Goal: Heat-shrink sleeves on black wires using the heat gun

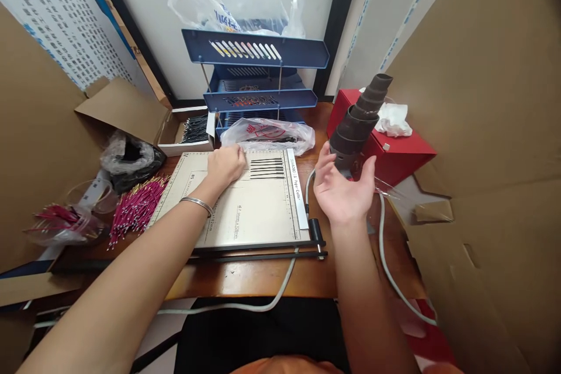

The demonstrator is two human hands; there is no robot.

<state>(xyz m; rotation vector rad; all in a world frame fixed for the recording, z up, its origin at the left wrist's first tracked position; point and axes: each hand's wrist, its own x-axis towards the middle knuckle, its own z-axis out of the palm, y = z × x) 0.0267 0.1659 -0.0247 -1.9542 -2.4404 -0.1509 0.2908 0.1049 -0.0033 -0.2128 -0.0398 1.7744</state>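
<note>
A cream paper cutter (258, 216) with printed grid lines lies on the wooden table in front of me. My left hand (227, 165) rests on its upper part, fingers curled closed; what they hold, if anything, is hidden. Just right of it, several thin black strips (266, 168) lie in parallel on the board. My right hand (345, 190) is raised beyond the cutter's right edge, palm up with fingers apart and nothing in it. Its fingertips are close to a black stepped tube (357, 120) that stands tilted; whether they touch it, I cannot tell.
Behind the cutter are a clear plastic bag (269, 135) and a blue tiered tray (258, 49). A white box of black cords (195, 130) stands back left, with magenta cords (137, 210) below it. At right are a red box (405, 149) and a grey cable (388, 272).
</note>
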